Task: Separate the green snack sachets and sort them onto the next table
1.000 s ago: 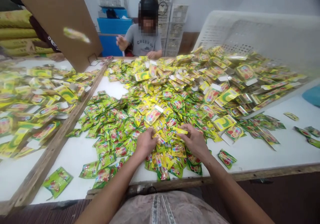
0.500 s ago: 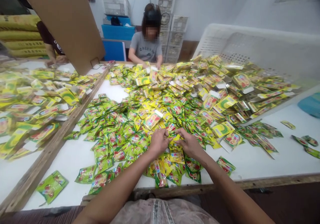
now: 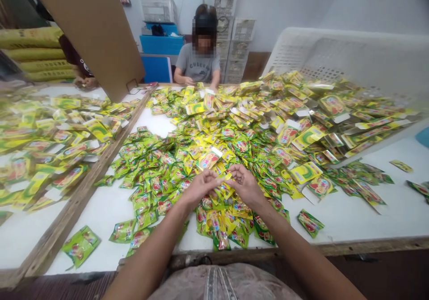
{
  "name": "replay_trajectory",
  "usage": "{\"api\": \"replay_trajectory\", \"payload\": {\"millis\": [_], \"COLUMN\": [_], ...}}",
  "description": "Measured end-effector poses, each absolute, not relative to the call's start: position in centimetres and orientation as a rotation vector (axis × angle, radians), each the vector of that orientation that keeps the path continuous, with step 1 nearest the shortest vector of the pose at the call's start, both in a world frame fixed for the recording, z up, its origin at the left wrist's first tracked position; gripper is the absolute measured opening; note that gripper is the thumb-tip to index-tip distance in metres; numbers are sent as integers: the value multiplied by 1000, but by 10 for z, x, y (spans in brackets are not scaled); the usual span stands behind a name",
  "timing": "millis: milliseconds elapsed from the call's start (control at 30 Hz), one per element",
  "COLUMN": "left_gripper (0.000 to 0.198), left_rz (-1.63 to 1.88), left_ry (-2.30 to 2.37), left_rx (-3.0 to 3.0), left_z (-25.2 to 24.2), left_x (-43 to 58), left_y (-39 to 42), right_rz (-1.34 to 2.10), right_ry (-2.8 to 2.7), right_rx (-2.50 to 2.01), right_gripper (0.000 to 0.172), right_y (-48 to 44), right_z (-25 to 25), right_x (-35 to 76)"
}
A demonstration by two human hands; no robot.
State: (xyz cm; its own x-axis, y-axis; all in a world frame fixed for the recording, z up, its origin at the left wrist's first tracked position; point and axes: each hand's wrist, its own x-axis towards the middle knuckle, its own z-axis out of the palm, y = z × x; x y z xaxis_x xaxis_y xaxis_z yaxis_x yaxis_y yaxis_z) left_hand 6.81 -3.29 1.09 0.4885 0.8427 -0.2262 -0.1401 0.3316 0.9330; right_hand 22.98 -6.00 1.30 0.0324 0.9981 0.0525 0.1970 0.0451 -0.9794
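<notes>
My left hand (image 3: 203,186) and my right hand (image 3: 245,184) meet thumb to thumb above a heap of green and yellow sachets (image 3: 161,186). Between the thumbs and fingertips of both hands is a small yellow sachet (image 3: 228,176), mostly covered by the fingers. Just beyond the hands, a yellow carton (image 3: 209,158) with a white flap lies on the heap. More yellow sachets (image 3: 231,221) lie below my wrists, near the table's front edge.
A white perforated crate (image 3: 288,49) lies tipped at the right, with cartons (image 3: 308,134) spilling out. A wooden strip (image 3: 80,183) divides the white table; more cartons lie left of it. Opposite sits a co-worker (image 3: 199,63). A brown board (image 3: 90,31) stands at the back left.
My hands have come closer together and shifted slightly left, with the fingers turned up. The thumbs now meet at the yellow sachet. The view has swung a little left.
</notes>
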Motion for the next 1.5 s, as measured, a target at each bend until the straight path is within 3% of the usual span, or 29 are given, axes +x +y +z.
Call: {"api": "replay_trajectory", "payload": {"millis": [300,467,633,733,833,1000,1333,1500], "left_gripper": [42,35,30,29,23,27,30,30], "left_rz": [757,748,893,672,573,802,932,974], "left_ry": [941,1006,1551,1695,1634,1245,997,950], "left_rx": [1011,1190,1825,1980,1937,1679,1308,1231], "left_z": [-3,11,33,34,25,11,6,0], "left_x": [65,67,73,77,73,50,29,30], "left_y": [-32,-21,9,25,25,5,-26,-31], "right_rz": [1102,1110,788,790,811,705,787,712], "right_ry": [-1248,-1447,-1471,-1445,-1354,-1176,-1779,-1760], "right_rx": [-1317,-1482,-1623,-1588,-1547,-1436,-1487,-1580], "right_gripper": [51,25,31,30,30,34,36,39], "right_y": [-67,-69,-69,-67,-62,-44,-31,-28], "right_z": [10,18,16,12,17,39,47,50], "right_x": [221,229,237,239,240,239,231,227]}}
